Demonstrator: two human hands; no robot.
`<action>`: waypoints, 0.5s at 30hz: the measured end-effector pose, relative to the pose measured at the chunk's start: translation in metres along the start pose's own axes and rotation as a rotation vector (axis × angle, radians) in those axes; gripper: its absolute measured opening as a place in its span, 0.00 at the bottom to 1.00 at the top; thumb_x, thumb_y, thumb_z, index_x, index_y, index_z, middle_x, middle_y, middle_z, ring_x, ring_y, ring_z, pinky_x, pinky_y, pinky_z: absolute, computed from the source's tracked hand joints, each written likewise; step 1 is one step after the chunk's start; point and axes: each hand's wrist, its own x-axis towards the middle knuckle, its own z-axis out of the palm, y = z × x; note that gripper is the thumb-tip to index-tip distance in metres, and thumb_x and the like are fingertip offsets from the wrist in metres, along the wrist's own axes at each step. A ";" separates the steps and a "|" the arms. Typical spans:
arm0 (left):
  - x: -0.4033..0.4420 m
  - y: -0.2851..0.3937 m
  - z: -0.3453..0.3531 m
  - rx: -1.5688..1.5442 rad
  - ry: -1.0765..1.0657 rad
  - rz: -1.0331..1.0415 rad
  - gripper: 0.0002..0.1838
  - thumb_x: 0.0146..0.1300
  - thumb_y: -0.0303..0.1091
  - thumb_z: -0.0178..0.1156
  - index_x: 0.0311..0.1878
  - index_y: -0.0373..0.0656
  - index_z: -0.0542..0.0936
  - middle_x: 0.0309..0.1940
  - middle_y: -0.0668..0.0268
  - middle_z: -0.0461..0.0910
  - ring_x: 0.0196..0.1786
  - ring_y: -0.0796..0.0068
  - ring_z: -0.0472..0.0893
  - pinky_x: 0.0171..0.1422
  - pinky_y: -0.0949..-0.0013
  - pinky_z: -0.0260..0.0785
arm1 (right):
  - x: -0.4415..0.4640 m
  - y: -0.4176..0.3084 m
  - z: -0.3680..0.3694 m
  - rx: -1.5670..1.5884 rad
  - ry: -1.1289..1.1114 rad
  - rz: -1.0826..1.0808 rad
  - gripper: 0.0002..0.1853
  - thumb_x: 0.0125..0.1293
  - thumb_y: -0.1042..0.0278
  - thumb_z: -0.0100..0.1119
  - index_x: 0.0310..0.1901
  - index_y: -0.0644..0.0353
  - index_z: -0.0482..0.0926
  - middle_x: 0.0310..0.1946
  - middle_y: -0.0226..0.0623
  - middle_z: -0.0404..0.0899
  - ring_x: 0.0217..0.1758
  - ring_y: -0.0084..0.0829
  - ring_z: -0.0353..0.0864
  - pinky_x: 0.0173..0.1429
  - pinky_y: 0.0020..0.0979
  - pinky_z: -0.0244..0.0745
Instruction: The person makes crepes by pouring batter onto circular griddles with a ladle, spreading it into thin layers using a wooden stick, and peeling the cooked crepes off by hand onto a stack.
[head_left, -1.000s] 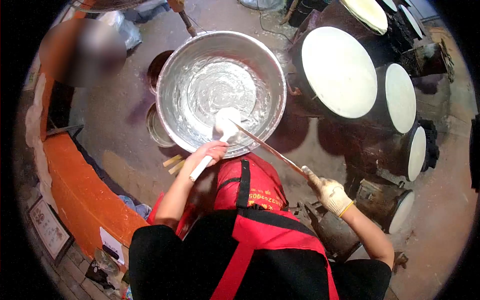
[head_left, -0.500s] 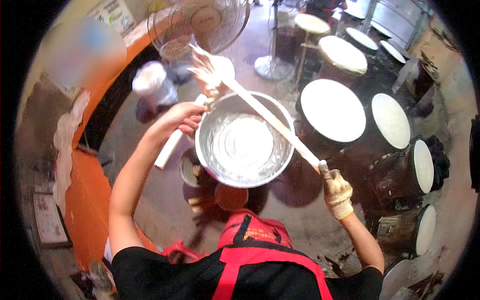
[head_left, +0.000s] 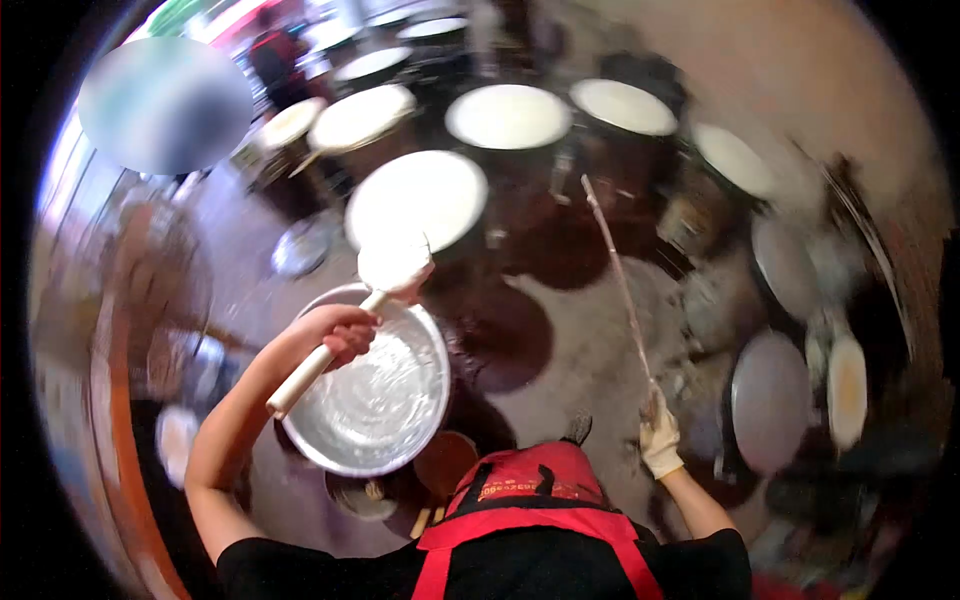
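Observation:
My bare left hand (head_left: 338,332) is closed around the pale handle of a white-headed tool (head_left: 300,382). Its head is a white, soft-looking lump, held over the far rim of a large metal basin (head_left: 438,440). A wet, whitish film coats the basin's inside. On the right, my gloved right hand (head_left: 660,437) is closed on the lower end of a long thin stick (head_left: 627,290), which points up and away over the floor. Beyond the lump lies a round white disc (head_left: 425,205) on a dark stand; blur hides whether they touch.
Several more white discs, such as this one (head_left: 508,117), top dark drum-like stands in an arc. Grey round plates (head_left: 770,402) stand at the right. A person (head_left: 275,55) is at the back left. A fan (head_left: 165,270) blurs at the left, near an orange edge.
My view has swung right, bringing more discs into sight. The stick no longer crosses above the basin; my right hand holds it apart. The tool has stayed in my left hand.

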 end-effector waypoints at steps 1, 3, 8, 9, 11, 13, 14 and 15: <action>0.009 0.001 0.027 0.122 -0.039 -0.035 0.10 0.66 0.27 0.48 0.28 0.43 0.61 0.17 0.75 0.58 0.14 0.93 0.56 0.08 0.89 0.48 | -0.030 -0.007 -0.013 0.009 0.075 0.022 0.33 0.59 0.72 0.50 0.68 0.53 0.56 0.53 0.52 0.73 0.48 0.51 0.77 0.48 0.40 0.75; 0.020 -0.011 0.093 0.504 -0.059 0.016 0.04 0.66 0.28 0.47 0.37 0.37 0.66 0.17 0.76 0.57 0.14 0.92 0.56 0.09 0.88 0.47 | -0.102 0.000 -0.002 0.027 0.219 0.339 0.29 0.57 0.76 0.52 0.63 0.66 0.62 0.52 0.53 0.72 0.53 0.53 0.73 0.57 0.39 0.69; 0.083 -0.053 0.242 0.895 -0.383 -0.162 0.12 0.65 0.26 0.46 0.49 0.30 0.66 0.18 0.74 0.59 0.15 0.90 0.57 0.10 0.87 0.49 | -0.256 0.054 0.058 1.580 0.855 0.886 0.16 0.66 0.66 0.50 0.55 0.56 0.72 0.35 0.35 0.76 0.34 0.26 0.78 0.30 0.24 0.73; 0.094 -0.069 0.275 1.048 -0.423 -0.090 0.13 0.64 0.27 0.46 0.49 0.30 0.66 0.18 0.74 0.59 0.15 0.90 0.58 0.09 0.87 0.50 | -0.251 0.028 0.036 1.557 0.958 1.002 0.15 0.67 0.58 0.50 0.50 0.54 0.76 0.26 0.31 0.76 0.20 0.19 0.72 0.19 0.18 0.63; 0.103 -0.117 0.341 1.145 -0.395 -0.001 0.12 0.65 0.26 0.46 0.49 0.30 0.65 0.20 0.73 0.61 0.16 0.90 0.60 0.10 0.87 0.51 | -0.250 -0.002 0.002 1.234 1.001 1.028 0.20 0.67 0.52 0.51 0.47 0.62 0.76 0.20 0.31 0.74 0.16 0.21 0.70 0.18 0.21 0.62; 0.101 -0.179 0.405 1.143 -0.342 0.060 0.12 0.65 0.26 0.46 0.49 0.30 0.65 0.21 0.72 0.62 0.17 0.89 0.62 0.11 0.88 0.53 | -0.259 -0.019 -0.030 1.109 1.040 0.990 0.27 0.65 0.44 0.51 0.46 0.65 0.76 0.18 0.32 0.73 0.13 0.20 0.67 0.15 0.21 0.60; 0.111 -0.202 0.430 1.181 -0.424 0.021 0.10 0.65 0.26 0.46 0.46 0.31 0.65 0.21 0.73 0.62 0.17 0.90 0.62 0.11 0.88 0.52 | -0.262 -0.008 -0.034 1.154 1.089 0.931 0.28 0.65 0.43 0.51 0.47 0.65 0.76 0.18 0.31 0.73 0.13 0.20 0.67 0.16 0.20 0.60; 0.120 -0.225 0.456 1.217 -0.508 -0.017 0.07 0.65 0.25 0.46 0.44 0.32 0.66 0.21 0.73 0.62 0.17 0.90 0.62 0.12 0.88 0.52 | -0.263 0.007 -0.042 1.197 1.131 0.869 0.28 0.65 0.43 0.51 0.48 0.66 0.76 0.18 0.31 0.74 0.13 0.20 0.67 0.16 0.20 0.60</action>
